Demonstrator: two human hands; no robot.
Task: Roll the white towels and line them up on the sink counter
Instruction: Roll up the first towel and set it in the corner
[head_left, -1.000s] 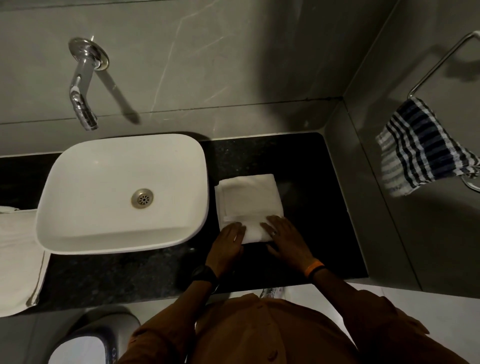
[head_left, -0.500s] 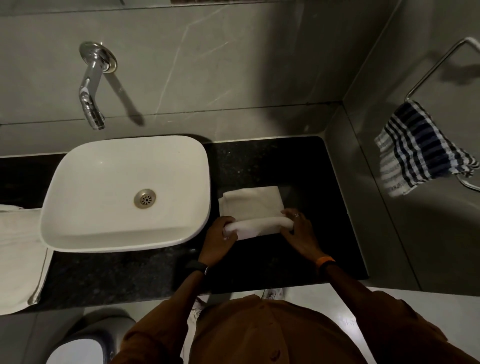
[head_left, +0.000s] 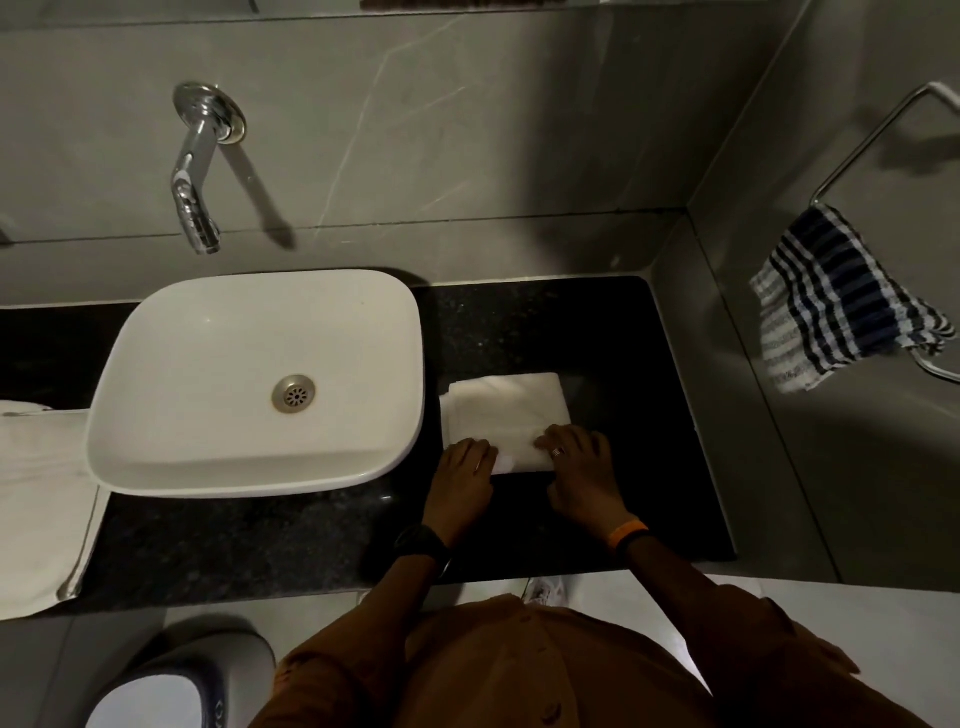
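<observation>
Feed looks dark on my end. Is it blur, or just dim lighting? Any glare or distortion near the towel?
Head view: dim, not blurred; white towel and both hands, left hand, right hand, read clearly. Faucet casts a hard shadow on the wall. Wide-angle bending at the edges; no glare on the counter.

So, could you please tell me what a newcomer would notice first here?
Probably the white basin on the dark counter, under a chrome wall tap. Just right of it, the left hand and right hand press on a folded white towel.
</observation>
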